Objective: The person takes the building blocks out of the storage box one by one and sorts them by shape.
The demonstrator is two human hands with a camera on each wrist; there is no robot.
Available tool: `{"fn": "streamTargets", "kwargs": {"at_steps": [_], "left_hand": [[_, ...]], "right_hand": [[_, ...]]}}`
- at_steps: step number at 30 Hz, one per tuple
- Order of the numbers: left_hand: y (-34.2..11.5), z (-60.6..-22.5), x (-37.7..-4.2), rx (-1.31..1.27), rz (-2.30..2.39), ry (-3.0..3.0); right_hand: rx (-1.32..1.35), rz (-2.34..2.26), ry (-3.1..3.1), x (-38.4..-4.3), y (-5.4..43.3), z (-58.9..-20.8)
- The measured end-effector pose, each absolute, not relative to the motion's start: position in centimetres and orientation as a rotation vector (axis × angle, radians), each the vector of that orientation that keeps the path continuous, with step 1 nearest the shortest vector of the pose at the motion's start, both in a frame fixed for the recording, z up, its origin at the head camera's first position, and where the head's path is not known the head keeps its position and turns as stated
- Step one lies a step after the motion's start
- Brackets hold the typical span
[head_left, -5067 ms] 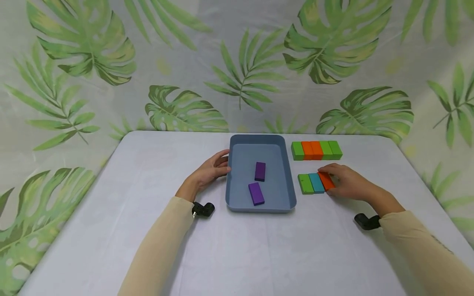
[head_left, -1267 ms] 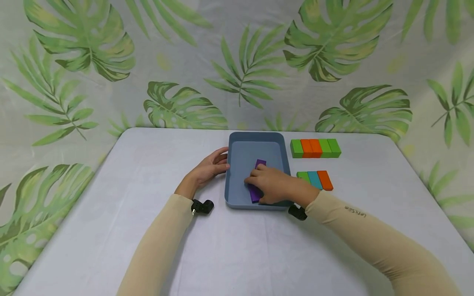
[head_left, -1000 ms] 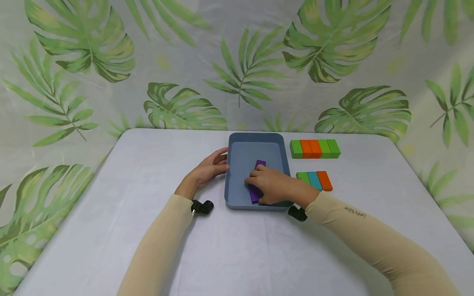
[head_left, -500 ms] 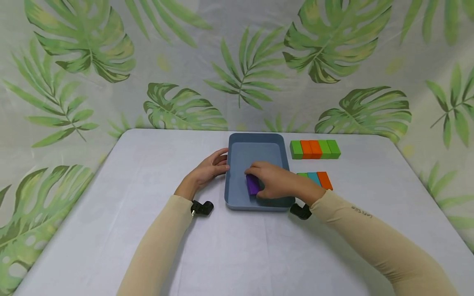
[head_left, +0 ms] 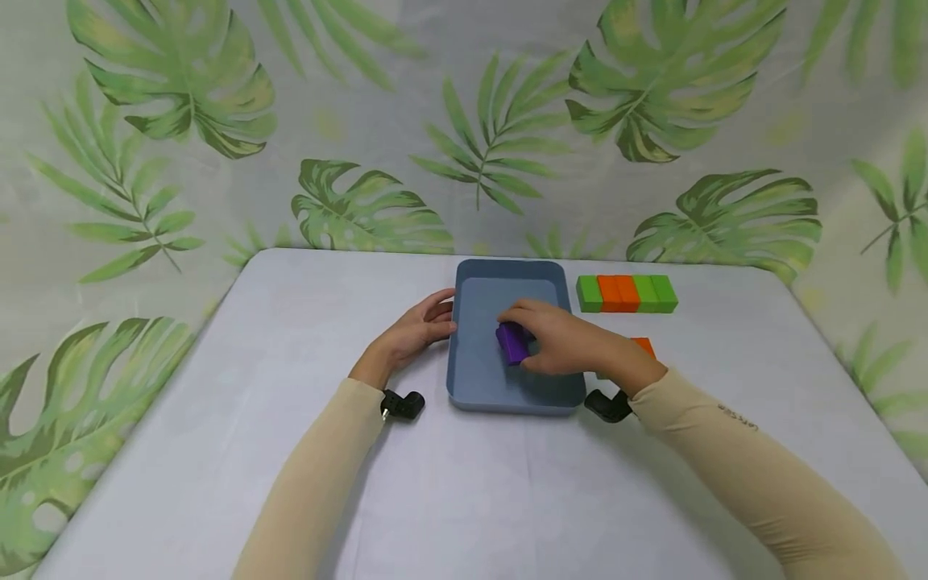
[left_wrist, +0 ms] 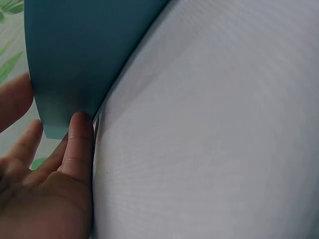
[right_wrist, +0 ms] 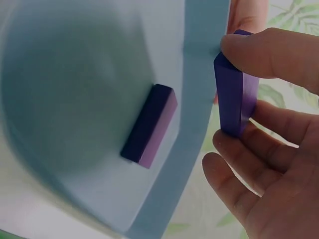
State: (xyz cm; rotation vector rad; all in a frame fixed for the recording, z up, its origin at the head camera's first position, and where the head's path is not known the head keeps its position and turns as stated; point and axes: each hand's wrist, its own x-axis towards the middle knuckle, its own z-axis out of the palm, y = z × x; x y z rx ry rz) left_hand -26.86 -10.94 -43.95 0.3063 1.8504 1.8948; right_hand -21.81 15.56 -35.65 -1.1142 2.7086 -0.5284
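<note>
My right hand (head_left: 561,337) is over the blue-grey tray (head_left: 474,390), pinching a purple block (right_wrist: 232,94) between thumb and fingers. In the right wrist view, this block is raised off the tray floor and stands near upright. A second purple block (right_wrist: 149,127) lies on the tray floor; in the head view the held block and hand largely cover it. My left hand (head_left: 409,338) rests at the tray's left side, its fairly straight fingers touching the outer wall (left_wrist: 84,59).
A row of green and orange blocks (head_left: 627,295) lies at the tray's back right. Nearer, an orange block (head_left: 644,345) shows partly behind my right forearm, which hides its neighbours. White cloth (head_left: 464,491) covers the table; a leaf-print curtain (head_left: 493,161) hangs behind.
My right hand released an orange block beside the blue one, moved left into the tray, grasped a purple block and raised it, shifting slightly back and right. My left hand stayed at the tray.
</note>
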Motion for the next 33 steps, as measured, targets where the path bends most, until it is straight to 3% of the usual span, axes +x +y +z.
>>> {"fn": "streamTargets", "kwargs": {"at_steps": [20,33], "left_hand": [[-10.8,-43.8,-26.8,0.275,1.88,1.855],[-10.8,-43.7,-26.7,0.276,1.883,1.857]], "right_hand": [[-0.951,-0.567,2.768,-22.5,19.9,-35.9],[-0.866,-0.584,2.816,-22.0,25.2,-35.1]]}}
